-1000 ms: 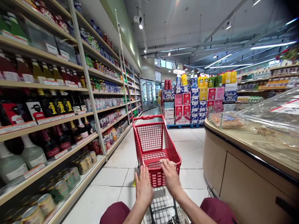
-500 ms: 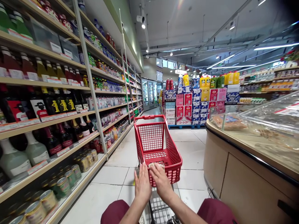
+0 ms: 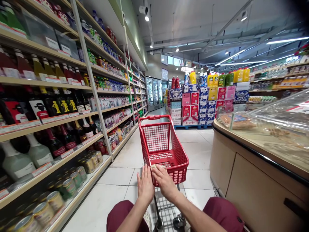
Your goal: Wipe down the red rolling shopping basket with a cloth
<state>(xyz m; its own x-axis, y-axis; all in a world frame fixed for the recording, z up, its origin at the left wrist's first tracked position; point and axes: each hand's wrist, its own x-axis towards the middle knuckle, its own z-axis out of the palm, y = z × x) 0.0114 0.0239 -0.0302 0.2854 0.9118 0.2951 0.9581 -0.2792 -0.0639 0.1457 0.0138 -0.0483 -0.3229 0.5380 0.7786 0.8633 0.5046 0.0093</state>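
Red plastic mesh shopping cart (image 3: pixel 164 145) | left hand (image 3: pixel 145 187), right hand (image 3: pixel 164 181) flat, fingers together, pressing pale cloth (image 3: pixel 158 166) on rim | risk: cart may roll away under push

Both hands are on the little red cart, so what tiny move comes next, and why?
Probably a gentle push straight ahead. The left hand and right hand both rest on the near rim of the red cart, which points down the bare tiled aisle. The counter sits close on the right, so steering straight looks safest.
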